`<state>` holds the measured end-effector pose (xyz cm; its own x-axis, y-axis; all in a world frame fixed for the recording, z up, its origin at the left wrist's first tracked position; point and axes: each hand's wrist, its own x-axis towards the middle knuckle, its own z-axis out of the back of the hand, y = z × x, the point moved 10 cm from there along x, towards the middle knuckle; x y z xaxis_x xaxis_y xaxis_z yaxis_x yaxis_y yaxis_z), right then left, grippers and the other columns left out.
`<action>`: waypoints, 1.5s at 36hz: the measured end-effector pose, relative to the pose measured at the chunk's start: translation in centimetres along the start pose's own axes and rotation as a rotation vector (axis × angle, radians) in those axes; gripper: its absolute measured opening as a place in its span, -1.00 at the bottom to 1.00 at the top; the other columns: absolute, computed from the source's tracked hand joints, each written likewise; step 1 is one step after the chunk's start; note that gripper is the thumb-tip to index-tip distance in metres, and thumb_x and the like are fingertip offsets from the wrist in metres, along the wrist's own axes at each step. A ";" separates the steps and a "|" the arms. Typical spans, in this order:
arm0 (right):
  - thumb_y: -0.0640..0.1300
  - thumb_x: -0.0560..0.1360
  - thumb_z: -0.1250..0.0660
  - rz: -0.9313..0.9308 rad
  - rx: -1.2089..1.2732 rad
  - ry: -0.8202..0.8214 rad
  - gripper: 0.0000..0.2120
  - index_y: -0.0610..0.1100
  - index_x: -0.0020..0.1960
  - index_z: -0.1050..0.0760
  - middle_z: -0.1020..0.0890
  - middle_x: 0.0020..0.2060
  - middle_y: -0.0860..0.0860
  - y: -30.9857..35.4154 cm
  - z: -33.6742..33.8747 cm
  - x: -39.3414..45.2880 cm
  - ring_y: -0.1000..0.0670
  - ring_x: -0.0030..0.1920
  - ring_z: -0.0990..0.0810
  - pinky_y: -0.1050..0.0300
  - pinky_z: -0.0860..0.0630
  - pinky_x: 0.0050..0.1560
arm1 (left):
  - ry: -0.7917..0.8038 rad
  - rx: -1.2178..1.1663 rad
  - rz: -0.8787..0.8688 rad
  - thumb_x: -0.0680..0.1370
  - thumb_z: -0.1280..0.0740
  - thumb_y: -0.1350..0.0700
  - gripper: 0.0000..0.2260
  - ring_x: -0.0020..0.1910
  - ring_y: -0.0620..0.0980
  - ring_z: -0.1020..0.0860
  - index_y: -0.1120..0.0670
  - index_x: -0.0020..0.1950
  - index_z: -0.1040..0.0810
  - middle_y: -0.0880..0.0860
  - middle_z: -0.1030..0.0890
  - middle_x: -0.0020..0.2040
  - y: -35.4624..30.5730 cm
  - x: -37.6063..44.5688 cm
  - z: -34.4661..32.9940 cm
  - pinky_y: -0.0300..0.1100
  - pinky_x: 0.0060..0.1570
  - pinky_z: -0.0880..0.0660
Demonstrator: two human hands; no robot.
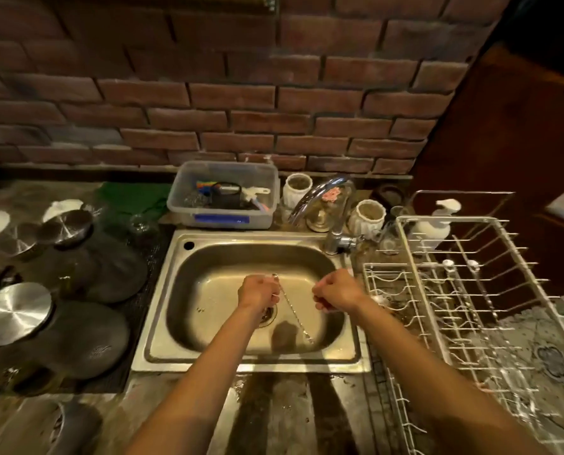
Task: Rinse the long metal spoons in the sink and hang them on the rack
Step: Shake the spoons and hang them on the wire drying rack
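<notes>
Both my hands are over the steel sink (pixel 162 323). My left hand (pixel 257 292) is shut on the upper end of a long twisted metal spoon (pixel 293 311), which slants down to the right, its tip near the basin's front right. My right hand (pixel 334 292) is curled shut just to the right of the spoon; whether it holds anything I cannot tell. The white wire rack (pixel 454 290) stands right of the sink with several long metal pieces lying in it. The tap (pixel 323 198) arches over the sink's back right corner; no water stream shows.
Dark plates and metal lids (pixel 15 310) crowd the counter on the left. A clear plastic box (pixel 225 195) with sponges and brushes stands behind the sink. Two white jars (pixel 369 216) flank the tap. A soap pump bottle (pixel 433 224) stands behind the rack.
</notes>
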<state>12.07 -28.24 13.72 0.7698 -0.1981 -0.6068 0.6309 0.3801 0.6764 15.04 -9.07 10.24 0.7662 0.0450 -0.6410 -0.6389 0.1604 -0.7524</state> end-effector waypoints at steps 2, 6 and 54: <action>-0.31 0.55 -0.33 -0.050 -0.004 0.018 -0.84 -0.27 -0.20 -0.58 -0.63 -0.26 -0.22 -1.8 -1.4 1.7 -0.09 -0.32 -0.61 0.16 -0.56 -0.36 | -0.002 -0.019 0.048 0.54 -0.29 0.39 -0.83 -0.30 0.06 -0.52 0.19 -0.17 -0.59 0.19 -0.59 -0.21 1.7 1.3 0.5 -0.24 -0.37 -0.48; -0.32 0.52 -0.35 -0.113 -0.016 0.043 -0.81 -0.28 -0.26 -0.63 -0.65 -0.32 -0.21 -5.0 -4.7 5.1 -0.09 -0.31 -0.62 0.12 -0.57 -0.26 | 0.001 -0.037 0.126 0.54 -0.31 0.36 -0.85 -0.19 0.11 -0.54 0.18 -0.18 -0.58 0.23 -0.60 -0.15 4.8 4.2 0.8 -0.01 -0.04 -0.61; -0.04 0.52 -0.40 -0.055 -0.402 0.029 -0.87 -0.11 -0.07 -0.55 -0.69 -0.10 -0.10 -11.6 -13.0 16.7 -0.05 -0.16 -0.61 0.08 -0.54 -0.17 | 0.066 -0.441 0.496 0.53 -0.34 0.41 -0.88 -0.08 0.08 -0.63 0.26 0.01 -0.61 0.24 -0.64 -0.06 17.0 17.2 -7.5 -0.18 0.03 -0.56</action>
<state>16.37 -24.17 -9.70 0.7296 -0.2044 -0.6526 0.5784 0.6936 0.4293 16.85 -12.98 -14.76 0.3777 -0.0527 -0.9244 -0.8934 -0.2830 -0.3489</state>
